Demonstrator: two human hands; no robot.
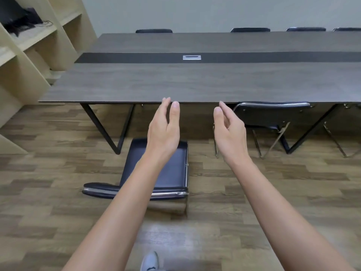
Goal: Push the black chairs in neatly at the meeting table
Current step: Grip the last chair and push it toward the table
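A black chair (176,169) with a chrome frame stands pulled out on the floor in front of the long dark wooden meeting table (121,83), its backrest toward me. My left hand (164,130) and right hand (229,130) are raised in the air above and beyond it, fingers relaxed, holding nothing and touching nothing. Another black chair (271,114) is tucked under the table's near edge to the right. Several black chair backs (154,31) show along the far side.
Light wooden shelves (29,55) stand at the left with dark items on an upper shelf. A silver cable port (191,57) sits in the table's dark centre strip. Black angled table legs (105,130) stand left of the pulled-out chair. My shoe (150,261) shows at the bottom.
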